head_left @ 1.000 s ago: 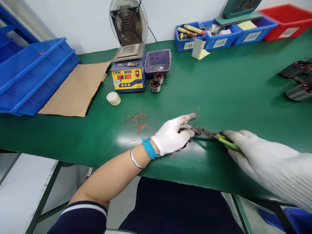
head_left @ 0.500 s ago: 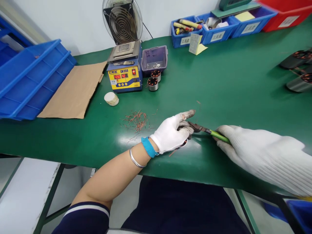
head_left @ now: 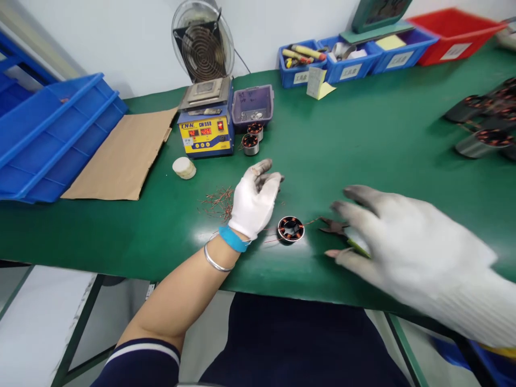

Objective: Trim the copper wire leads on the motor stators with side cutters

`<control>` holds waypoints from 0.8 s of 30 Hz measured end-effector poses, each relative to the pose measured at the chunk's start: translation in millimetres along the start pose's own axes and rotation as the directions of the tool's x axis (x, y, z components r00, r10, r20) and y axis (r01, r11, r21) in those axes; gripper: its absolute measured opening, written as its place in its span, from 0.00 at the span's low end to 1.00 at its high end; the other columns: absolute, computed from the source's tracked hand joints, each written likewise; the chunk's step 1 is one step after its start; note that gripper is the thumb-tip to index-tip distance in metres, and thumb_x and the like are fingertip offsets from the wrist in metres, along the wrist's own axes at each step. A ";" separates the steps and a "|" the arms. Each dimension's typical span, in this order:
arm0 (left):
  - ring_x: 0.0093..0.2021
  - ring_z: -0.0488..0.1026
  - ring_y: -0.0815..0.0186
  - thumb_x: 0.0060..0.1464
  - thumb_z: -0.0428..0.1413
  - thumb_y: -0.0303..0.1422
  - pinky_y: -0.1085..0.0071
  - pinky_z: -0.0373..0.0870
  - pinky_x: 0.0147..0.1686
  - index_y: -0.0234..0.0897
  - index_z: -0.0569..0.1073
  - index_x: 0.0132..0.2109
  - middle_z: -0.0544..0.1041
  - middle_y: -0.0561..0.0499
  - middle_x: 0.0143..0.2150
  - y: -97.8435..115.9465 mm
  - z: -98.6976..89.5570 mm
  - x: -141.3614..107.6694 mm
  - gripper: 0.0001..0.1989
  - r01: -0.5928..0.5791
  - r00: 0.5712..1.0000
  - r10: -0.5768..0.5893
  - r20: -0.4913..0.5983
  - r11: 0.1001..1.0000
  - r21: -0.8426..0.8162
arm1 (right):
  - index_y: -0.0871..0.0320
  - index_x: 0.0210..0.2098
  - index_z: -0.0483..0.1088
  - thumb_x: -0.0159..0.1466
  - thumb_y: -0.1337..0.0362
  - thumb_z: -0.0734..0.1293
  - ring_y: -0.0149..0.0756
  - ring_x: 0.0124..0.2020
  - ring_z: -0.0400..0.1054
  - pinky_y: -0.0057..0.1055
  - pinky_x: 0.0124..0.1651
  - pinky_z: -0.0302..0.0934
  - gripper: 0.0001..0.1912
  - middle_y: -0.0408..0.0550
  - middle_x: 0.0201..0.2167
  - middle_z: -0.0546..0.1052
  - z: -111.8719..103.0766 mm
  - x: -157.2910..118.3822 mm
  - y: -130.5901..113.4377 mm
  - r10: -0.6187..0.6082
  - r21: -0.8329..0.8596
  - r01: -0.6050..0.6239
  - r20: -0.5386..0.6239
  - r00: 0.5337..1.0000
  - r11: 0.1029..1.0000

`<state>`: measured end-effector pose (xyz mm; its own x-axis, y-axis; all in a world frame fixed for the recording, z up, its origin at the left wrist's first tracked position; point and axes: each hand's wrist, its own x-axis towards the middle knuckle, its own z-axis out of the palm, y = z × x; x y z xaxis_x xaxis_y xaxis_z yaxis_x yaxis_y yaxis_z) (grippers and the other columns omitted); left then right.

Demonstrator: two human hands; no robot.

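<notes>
A round metal motor part with copper windings (head_left: 291,229) lies on the green table between my hands, thin wires sticking out at both sides. My left hand (head_left: 255,199), in a white glove, hovers up and left of it with fingers curled; whether it holds anything small cannot be made out. Cutting pliers with green handles (head_left: 334,226) lie right of the part, their jaws towards it. Over their handles is my gloved right hand (head_left: 374,231), fingers spread and blurred. Copper wire scraps (head_left: 220,203) lie left of my left hand.
At the back stand a yellow-blue device (head_left: 205,134), a purple bin (head_left: 253,105) and two small wound parts (head_left: 250,144). More wound parts (head_left: 479,141) are far right. Blue bins (head_left: 350,70) line the wall; a large blue crate (head_left: 56,140) is left.
My left hand has moved up and left, uncovering the round part. My right hand has opened and let go of the pliers. The camera view has shifted slightly.
</notes>
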<state>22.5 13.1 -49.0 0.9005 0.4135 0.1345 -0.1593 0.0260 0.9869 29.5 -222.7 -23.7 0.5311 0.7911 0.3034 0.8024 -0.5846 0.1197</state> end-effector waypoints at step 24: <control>0.40 0.79 0.63 0.56 0.61 0.39 0.65 0.76 0.43 0.34 0.70 0.54 0.80 0.46 0.39 6.6 4.2 -21.5 0.22 -0.037 0.999 0.037 0.019 0.999 0.012 | 0.79 0.67 0.56 0.67 0.36 0.50 0.70 0.58 0.67 0.55 0.49 0.65 0.50 0.85 0.62 0.65 39.6 39.3 120.7 0.477 -0.106 -0.465 0.238 0.846 0.879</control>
<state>3.8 0.5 -45.0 0.9016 0.3966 0.1727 -0.1880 -0.0003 0.9822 158.0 -255.0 -34.8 0.8969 0.4333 0.0887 0.4289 -0.9010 0.0644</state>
